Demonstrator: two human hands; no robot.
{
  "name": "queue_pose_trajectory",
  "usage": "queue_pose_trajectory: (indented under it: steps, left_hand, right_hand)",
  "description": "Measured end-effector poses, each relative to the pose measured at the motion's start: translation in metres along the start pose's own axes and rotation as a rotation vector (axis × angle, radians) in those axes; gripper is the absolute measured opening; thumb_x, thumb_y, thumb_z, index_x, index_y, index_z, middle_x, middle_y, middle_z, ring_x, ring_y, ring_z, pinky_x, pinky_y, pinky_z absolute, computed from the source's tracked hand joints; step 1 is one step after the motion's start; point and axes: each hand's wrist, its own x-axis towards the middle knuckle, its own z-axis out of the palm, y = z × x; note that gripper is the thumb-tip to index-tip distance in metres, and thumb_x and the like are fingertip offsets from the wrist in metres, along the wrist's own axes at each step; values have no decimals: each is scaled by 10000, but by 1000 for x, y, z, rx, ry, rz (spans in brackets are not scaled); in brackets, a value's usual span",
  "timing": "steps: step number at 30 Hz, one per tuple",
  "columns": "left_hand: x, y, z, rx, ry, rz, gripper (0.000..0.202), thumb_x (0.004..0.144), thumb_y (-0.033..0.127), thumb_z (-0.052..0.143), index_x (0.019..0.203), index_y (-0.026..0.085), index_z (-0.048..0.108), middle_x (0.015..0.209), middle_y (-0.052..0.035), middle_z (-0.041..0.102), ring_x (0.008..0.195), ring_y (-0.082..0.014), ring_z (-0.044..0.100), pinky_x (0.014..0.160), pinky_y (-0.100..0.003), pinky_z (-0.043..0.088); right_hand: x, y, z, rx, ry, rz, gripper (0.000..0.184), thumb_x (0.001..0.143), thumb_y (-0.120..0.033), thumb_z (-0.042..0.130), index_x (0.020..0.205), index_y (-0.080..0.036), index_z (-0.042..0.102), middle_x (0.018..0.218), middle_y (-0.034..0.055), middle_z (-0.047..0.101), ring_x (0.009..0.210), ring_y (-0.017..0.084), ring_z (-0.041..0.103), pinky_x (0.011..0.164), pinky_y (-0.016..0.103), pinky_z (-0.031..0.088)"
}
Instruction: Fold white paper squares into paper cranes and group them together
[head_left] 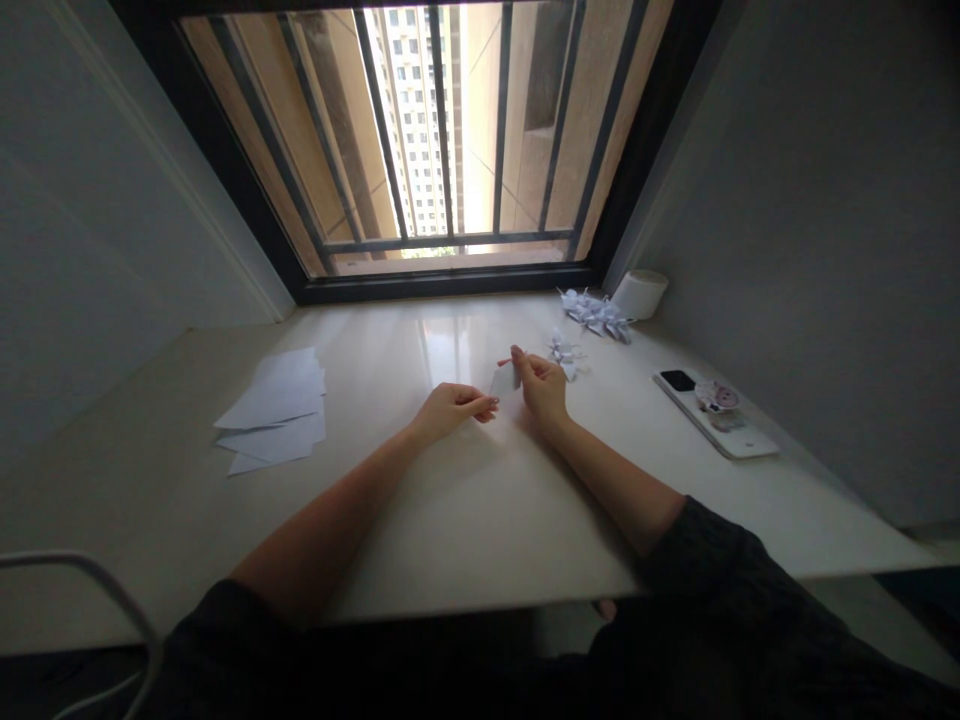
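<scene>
A small folded piece of white paper [504, 381] is held just above the white tabletop, between my two hands. My left hand [459, 408] pinches its lower left corner with thumb and fingers. On the other side, my right hand [541, 385] grips the paper's upper right edge, its fingers closed. Just beyond the right hand lie a few small folded paper pieces [564, 352]. Farther back is a larger heap of folded paper pieces [596, 314]; their exact shape is too small to make out.
Loose white paper sheets [274, 405] lie overlapping on the left. A white roll [640, 295] stands at the back right, and a phone [716, 412] with a round grip lies on the right. A pale cable [97, 570] curves at the lower left. Beyond the table is a barred window [450, 270].
</scene>
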Motion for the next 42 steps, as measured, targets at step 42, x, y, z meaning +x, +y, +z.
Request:
queue_pose_trajectory:
  steps: [42]
  left_hand:
    - [-3,-5,2,-14,111,147,382,745,487,597,599,138,546,516,21,507,486,-85,450,481,-212,316]
  right_hand:
    - [-1,7,6,79,-284,-35,401,749,-506,597,526,-178,534,522,-35,476,528,99,440,542,237,374]
